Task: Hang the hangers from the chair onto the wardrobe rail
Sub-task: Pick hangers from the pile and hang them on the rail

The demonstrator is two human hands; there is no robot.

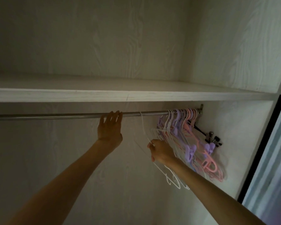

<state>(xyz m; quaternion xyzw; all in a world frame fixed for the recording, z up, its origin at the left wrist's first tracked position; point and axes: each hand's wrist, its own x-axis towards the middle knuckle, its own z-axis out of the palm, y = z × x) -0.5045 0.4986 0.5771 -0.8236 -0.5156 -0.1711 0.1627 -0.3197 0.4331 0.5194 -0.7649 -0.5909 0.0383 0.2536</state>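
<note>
A metal wardrobe rail [55, 116] runs left to right under a white shelf. My left hand [110, 127] reaches up with straight fingers whose tips touch the rail near its middle. A thin white hanger [143, 125] hangs by its hook on the rail just right of that hand. My right hand [160, 151] pinches that hanger's lower part. Several purple, pink and white hangers [190, 138] are bunched at the rail's right end, swung toward the side wall. The chair is out of view.
A white shelf [136, 95] sits just above the rail. The wardrobe's right side wall [234, 135] stands close behind the hanger bunch. A sliding door edge [269, 151] is at the far right. A dark clip hanger [211, 138] lies against the side wall.
</note>
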